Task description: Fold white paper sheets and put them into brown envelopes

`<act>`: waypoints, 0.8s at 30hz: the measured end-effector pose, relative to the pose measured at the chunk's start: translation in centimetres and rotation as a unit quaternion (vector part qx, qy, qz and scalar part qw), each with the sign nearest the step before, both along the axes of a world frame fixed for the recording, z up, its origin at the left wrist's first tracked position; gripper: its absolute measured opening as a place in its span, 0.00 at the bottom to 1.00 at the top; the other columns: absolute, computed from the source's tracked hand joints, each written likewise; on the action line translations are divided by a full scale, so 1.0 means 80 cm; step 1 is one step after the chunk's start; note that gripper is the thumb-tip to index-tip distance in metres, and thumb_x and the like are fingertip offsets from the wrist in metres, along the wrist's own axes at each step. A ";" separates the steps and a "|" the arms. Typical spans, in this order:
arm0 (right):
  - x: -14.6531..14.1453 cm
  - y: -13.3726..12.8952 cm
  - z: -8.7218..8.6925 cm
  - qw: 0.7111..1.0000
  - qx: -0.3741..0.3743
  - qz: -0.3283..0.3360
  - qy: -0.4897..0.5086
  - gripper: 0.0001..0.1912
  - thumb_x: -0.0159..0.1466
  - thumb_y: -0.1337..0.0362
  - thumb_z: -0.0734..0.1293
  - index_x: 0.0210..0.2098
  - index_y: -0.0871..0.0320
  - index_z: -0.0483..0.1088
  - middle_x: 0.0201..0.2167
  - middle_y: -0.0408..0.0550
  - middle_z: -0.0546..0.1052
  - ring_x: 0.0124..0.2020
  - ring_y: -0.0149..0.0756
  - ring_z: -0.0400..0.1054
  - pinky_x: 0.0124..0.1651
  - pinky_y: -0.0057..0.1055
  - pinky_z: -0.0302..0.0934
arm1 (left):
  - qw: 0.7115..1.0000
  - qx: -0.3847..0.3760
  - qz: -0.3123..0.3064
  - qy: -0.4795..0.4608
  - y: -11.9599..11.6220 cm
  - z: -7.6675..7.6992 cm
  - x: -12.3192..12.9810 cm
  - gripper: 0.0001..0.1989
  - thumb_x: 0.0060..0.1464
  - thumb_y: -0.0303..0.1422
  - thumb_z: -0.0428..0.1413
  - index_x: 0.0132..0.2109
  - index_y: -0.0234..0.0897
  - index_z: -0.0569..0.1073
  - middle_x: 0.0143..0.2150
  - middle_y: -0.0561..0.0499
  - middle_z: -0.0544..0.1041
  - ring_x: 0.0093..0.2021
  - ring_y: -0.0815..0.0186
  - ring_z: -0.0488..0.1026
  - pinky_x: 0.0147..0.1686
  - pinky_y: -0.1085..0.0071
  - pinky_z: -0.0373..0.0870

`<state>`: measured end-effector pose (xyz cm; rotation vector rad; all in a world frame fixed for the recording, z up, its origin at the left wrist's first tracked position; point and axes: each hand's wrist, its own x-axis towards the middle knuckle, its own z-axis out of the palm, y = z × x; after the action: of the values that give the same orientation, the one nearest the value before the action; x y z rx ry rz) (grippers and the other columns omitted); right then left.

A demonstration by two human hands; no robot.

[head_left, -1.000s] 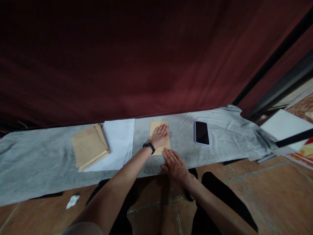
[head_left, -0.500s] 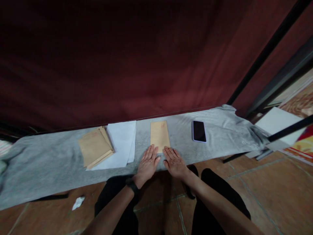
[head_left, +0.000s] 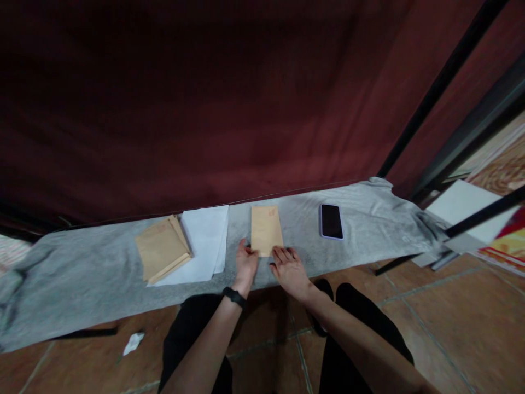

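The left hand (head_left: 247, 264) is set at the near left corner of a brown envelope (head_left: 266, 232), its fingers curled in; whether the paper is pinched cannot be told. By the right hand (head_left: 289, 269) the near right corner is covered, its fingers laid lightly bent on the paper and its thumb held apart. The envelope is laid flat on a grey cloth (head_left: 82, 273), between white sheets (head_left: 207, 235) and a phone (head_left: 331, 221). A small reddish mark (head_left: 271, 212) is printed at its far right corner, too small to be read. The white sheets are partly hidden under a brown stack (head_left: 162, 246). The phone's screen is dark. At the right edge, a red and yellow printed panel (head_left: 506, 249) is cut off, its print blurred.
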<state>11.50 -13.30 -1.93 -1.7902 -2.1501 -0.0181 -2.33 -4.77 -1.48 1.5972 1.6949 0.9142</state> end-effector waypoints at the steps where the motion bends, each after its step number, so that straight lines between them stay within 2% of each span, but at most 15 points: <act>1: 0.000 0.001 0.002 1.000 0.002 -0.002 0.000 0.23 0.71 0.61 0.60 0.62 0.65 0.67 0.62 0.60 0.71 0.61 0.46 0.65 0.67 0.46 0.53 | 0.999 -0.009 0.004 -0.041 0.002 0.003 0.000 0.32 0.50 0.22 0.54 0.64 0.32 0.63 0.31 0.56 0.71 0.30 0.68 0.73 0.36 0.70 0.72; 3: 0.000 0.004 0.008 1.000 0.005 -0.012 0.000 0.23 0.71 0.61 0.61 0.61 0.64 0.68 0.62 0.61 0.71 0.59 0.47 0.67 0.65 0.44 0.56 | 0.991 -0.018 0.005 -0.130 -0.001 0.016 0.006 0.30 0.50 0.23 0.54 0.62 0.33 0.65 0.30 0.57 0.70 0.28 0.70 0.71 0.33 0.73 0.71; 5: 0.004 0.008 0.016 0.999 0.002 -0.034 0.014 0.21 0.71 0.61 0.60 0.60 0.62 0.69 0.59 0.61 0.73 0.56 0.47 0.70 0.60 0.43 0.61 | 0.972 -0.011 -0.025 -0.235 -0.009 0.036 0.018 0.28 0.48 0.24 0.56 0.59 0.35 0.69 0.29 0.58 0.69 0.28 0.71 0.70 0.33 0.75 0.69; 7: 0.012 0.015 0.024 0.994 -0.006 -0.063 0.085 0.20 0.72 0.63 0.57 0.59 0.58 0.70 0.54 0.60 0.76 0.50 0.46 0.73 0.54 0.40 0.66 | 0.959 0.006 -0.073 -0.273 -0.016 0.058 0.035 0.27 0.48 0.25 0.58 0.57 0.36 0.71 0.29 0.58 0.69 0.29 0.72 0.70 0.34 0.75 0.69; 8: 0.017 0.020 0.028 0.984 -0.012 -0.082 0.161 0.19 0.72 0.63 0.56 0.57 0.57 0.72 0.51 0.59 0.78 0.47 0.45 0.75 0.51 0.39 0.67 | 0.954 0.019 -0.092 -0.285 -0.019 0.066 0.043 0.27 0.50 0.27 0.59 0.59 0.37 0.70 0.30 0.57 0.70 0.31 0.71 0.71 0.37 0.74 0.70; 9: 0.022 0.025 0.031 0.961 -0.020 -0.101 0.255 0.18 0.71 0.62 0.57 0.53 0.56 0.74 0.48 0.58 0.79 0.44 0.44 0.76 0.49 0.37 0.68 | 0.950 0.024 -0.107 -0.292 -0.021 0.073 0.050 0.26 0.53 0.30 0.59 0.60 0.39 0.69 0.34 0.55 0.73 0.35 0.70 0.73 0.40 0.73 0.71; 11: 0.028 0.036 0.035 0.892 -0.038 -0.132 0.430 0.19 0.71 0.57 0.57 0.41 0.58 0.77 0.39 0.56 0.81 0.38 0.42 0.77 0.45 0.36 0.69 | 0.953 0.029 -0.100 -0.285 -0.021 0.076 0.059 0.24 0.58 0.36 0.58 0.61 0.39 0.69 0.45 0.49 0.76 0.45 0.66 0.75 0.46 0.70 0.72; 13: 0.027 0.045 0.035 0.839 -0.055 -0.145 0.522 0.23 0.70 0.51 0.56 0.32 0.59 0.75 0.30 0.54 0.80 0.33 0.41 0.77 0.41 0.36 0.71 | 0.962 0.001 -0.068 -0.263 -0.019 0.067 0.059 0.24 0.60 0.39 0.57 0.62 0.39 0.67 0.52 0.45 0.75 0.50 0.64 0.74 0.49 0.69 0.72; 15: 0.020 0.048 0.032 0.790 -0.077 -0.140 0.592 0.24 0.67 0.47 0.58 0.29 0.59 0.73 0.26 0.51 0.79 0.29 0.39 0.76 0.38 0.36 0.73 | 0.967 -0.051 -0.046 -0.247 -0.017 0.049 0.052 0.27 0.59 0.39 0.59 0.63 0.38 0.65 0.48 0.45 0.77 0.47 0.64 0.76 0.45 0.68 0.74; 18: 0.007 0.041 0.024 0.654 -0.132 -0.129 0.734 0.18 0.59 0.48 0.68 0.28 0.58 0.72 0.25 0.49 0.79 0.29 0.39 0.77 0.41 0.37 0.74 | 0.962 -0.096 -0.049 -0.250 -0.014 0.021 0.035 0.30 0.59 0.36 0.58 0.66 0.38 0.61 0.39 0.49 0.79 0.36 0.65 0.78 0.35 0.68 0.75; 19: 0.004 0.037 0.022 0.619 -0.159 -0.123 0.760 0.17 0.58 0.49 0.70 0.28 0.58 0.72 0.25 0.49 0.80 0.29 0.38 0.77 0.42 0.37 0.74 | 0.963 -0.100 -0.052 -0.246 -0.012 0.014 0.028 0.30 0.59 0.34 0.57 0.66 0.39 0.60 0.37 0.51 0.79 0.34 0.65 0.77 0.33 0.69 0.75; 20: 0.004 0.033 0.020 0.603 -0.193 -0.111 0.766 0.17 0.58 0.50 0.70 0.29 0.59 0.73 0.27 0.50 0.81 0.30 0.38 0.77 0.42 0.37 0.74 | 0.965 -0.103 -0.059 -0.234 -0.009 0.008 0.021 0.31 0.58 0.32 0.57 0.67 0.40 0.60 0.35 0.52 0.79 0.32 0.66 0.77 0.32 0.69 0.74; 21: 0.005 0.029 0.019 0.603 -0.234 -0.089 0.757 0.18 0.59 0.49 0.70 0.30 0.59 0.74 0.29 0.51 0.81 0.30 0.37 0.77 0.41 0.37 0.74 | 0.969 -0.104 -0.069 -0.212 -0.006 0.003 0.014 0.32 0.57 0.31 0.56 0.67 0.40 0.61 0.33 0.53 0.79 0.30 0.66 0.76 0.31 0.69 0.74; 22: 0.008 0.026 0.019 0.619 -0.266 -0.063 0.736 0.19 0.61 0.48 0.69 0.32 0.60 0.75 0.30 0.53 0.82 0.29 0.37 0.77 0.39 0.38 0.74 | 0.975 -0.101 -0.082 -0.182 -0.001 -0.001 0.007 0.32 0.56 0.31 0.56 0.67 0.40 0.62 0.31 0.54 0.78 0.29 0.66 0.75 0.30 0.69 0.73; 24: 0.016 0.024 0.021 0.674 -0.269 -0.027 0.688 0.22 0.63 0.46 0.66 0.33 0.61 0.77 0.30 0.54 0.82 0.28 0.39 0.77 0.36 0.40 0.74 | 0.983 -0.088 -0.112 -0.117 0.008 -0.007 -0.005 0.31 0.55 0.31 0.57 0.66 0.41 0.65 0.28 0.56 0.77 0.28 0.65 0.75 0.31 0.68 0.73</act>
<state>12.77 -11.40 -0.24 -1.2161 -0.9266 1.5435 -2.73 -4.14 -2.01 1.4648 1.3637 0.7815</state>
